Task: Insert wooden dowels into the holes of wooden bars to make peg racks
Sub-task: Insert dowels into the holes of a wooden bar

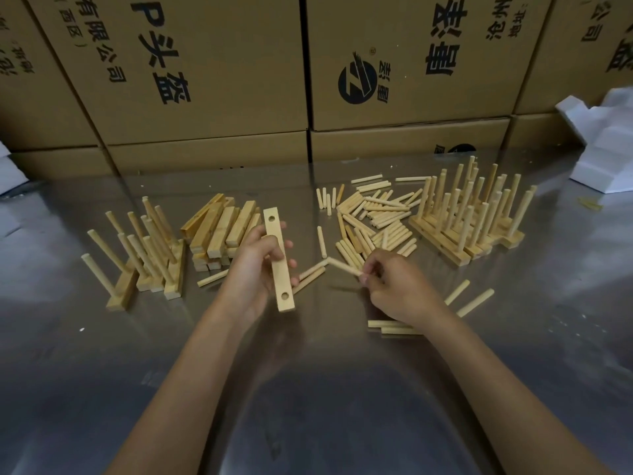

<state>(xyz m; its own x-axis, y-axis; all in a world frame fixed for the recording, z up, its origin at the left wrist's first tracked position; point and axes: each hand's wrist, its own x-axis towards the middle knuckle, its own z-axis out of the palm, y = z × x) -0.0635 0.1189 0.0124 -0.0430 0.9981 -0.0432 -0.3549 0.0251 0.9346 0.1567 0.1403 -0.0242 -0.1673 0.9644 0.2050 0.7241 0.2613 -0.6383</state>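
1. Over the steel table (pixel 342 389), just in front of me, my left hand (pixel 255 272) holds one bar (pixel 279 260) off the surface, fingers clamped around its middle. The bar points away from me, w/ the hole face up; I see one hole near the far end and one near the near end, both empty.
2. My right hand (pixel 394 286) has its fingertips pinched together on one dowel (pixel 344 267). The dowel points left, toward the bar, but is not touching it yet.
3. I think the step now is to put this first dowel in. The near hole is the closer one, so I would start there.
4. To do it well: turn the dowel upright above the hole, square to the bar face, then push straight. If it goes in tilted it can jam, I think.
5. Left thumb should stay away from the holes, and the grip firm, so the bar does not twist when I press.
6. Loose dowels (pixel 376 217) lie between spare bars (pixel 222 231) and finished racks (pixel 469 214), near my right hand for the 2nd hole. More racks (pixel 144 255) stand at the left.
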